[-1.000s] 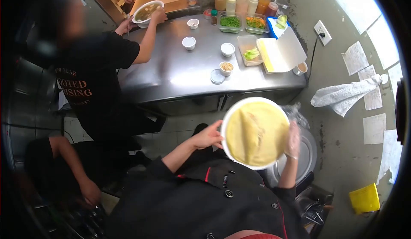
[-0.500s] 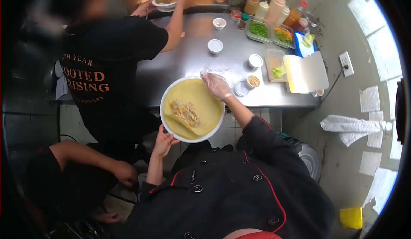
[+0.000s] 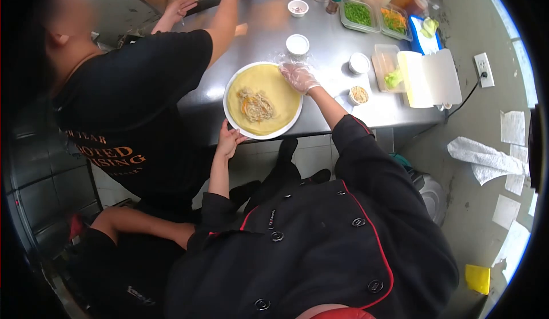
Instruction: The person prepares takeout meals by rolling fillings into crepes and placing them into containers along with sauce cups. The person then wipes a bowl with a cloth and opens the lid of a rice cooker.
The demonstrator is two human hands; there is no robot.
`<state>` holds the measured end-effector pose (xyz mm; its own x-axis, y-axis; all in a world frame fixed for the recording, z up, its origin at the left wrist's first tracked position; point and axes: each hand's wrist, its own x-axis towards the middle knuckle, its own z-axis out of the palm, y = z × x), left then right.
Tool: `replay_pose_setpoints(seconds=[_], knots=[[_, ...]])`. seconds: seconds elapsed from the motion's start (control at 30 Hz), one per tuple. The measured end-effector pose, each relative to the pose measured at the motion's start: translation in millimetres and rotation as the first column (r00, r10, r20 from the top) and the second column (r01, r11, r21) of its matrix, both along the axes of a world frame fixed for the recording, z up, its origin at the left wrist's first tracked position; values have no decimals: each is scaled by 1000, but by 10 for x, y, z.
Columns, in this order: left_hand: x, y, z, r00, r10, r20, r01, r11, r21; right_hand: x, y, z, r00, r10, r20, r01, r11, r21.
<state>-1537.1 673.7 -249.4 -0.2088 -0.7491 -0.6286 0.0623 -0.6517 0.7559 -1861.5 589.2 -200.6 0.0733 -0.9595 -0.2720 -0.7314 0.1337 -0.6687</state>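
A white round plate with a thin yellow crepe on it is at the table's front edge. Shredded filling with orange bits lies in a heap on the crepe, a little left of its middle. My bare left hand grips the plate's near left rim, its thumb and fingers closed there. A clear plastic glove covers my right hand, closed at the plate's right rim, its fingertips partly blurred by the loose plastic. Just beyond it is a white lidded cup.
On the steel table stand a cup of shredded topping, another lidded cup, tubs of chopped greens and shredded carrot, and an open takeout box. A co-worker in a black shirt is close at left; another person's arm is lower left.
The plate has moved up and forward over the table's edge with both hands on it. The crepe's raised near edge now lies flatter. The co-worker at left has shifted, an arm reaching up.
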Motion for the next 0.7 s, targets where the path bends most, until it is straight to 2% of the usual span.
replay_pose_setpoints(seconds=[0.07,0.1,0.13,0.23,0.27,0.3,0.33,0.37,0.4,0.47,0.53,0.6,0.63,0.67,0.7], knots=[[-25,-66,9,999,-1,44,1,1000,-9,-82,103,-89,991,-2,-131,-10,996,-92],[-20,-93,-13,998,-9,60,10,1000,-15,-128,262,-159,987,-21,-161,-12,980,-199],[-24,-122,-78,997,-23,72,25,999,-23,-162,440,-139,990,-50,-133,15,967,-255],[-66,19,-178,973,209,100,-201,976,-82,-323,1304,-12,990,-134,-33,111,914,-390],[-210,97,-22,923,284,259,-241,953,-185,-380,1633,41,988,-154,6,142,894,-424],[-242,151,-156,890,353,288,-250,907,-338,-443,1976,231,983,-183,-17,161,900,-404],[-317,197,-92,626,401,669,-10,862,-507,-477,2334,425,975,-219,-36,189,906,-379],[-496,345,131,539,450,712,192,757,-624,-504,2696,492,947,-320,-7,296,885,-359],[-697,471,390,463,534,707,381,601,-703,-524,3035,559,911,-412,25,395,852,-342],[-1137,687,707,652,496,574,500,287,-817,-677,3716,779,821,-569,-45,522,780,-344],[-1628,880,824,804,304,512,505,107,-857,-819,4449,916,718,-682,-135,589,700,-403],[-2191,1119,896,898,-59,435,439,171,-882,-916,5187,1201,391,-910,-137,775,406,-484],[-2463,1244,977,871,-201,447,472,97,-876,-946,5591,1294,158,-974,-163,799,223,-558],[-2759,1391,1072,826,-331,456,490,23,-871,-961,6058,1330,-50,-969,-240,803,104,-587],[-3088,1576,1198,712,-520,472,552,-1,-834,-973,6570,1289,-231,-915,-330,752,48,-658]])
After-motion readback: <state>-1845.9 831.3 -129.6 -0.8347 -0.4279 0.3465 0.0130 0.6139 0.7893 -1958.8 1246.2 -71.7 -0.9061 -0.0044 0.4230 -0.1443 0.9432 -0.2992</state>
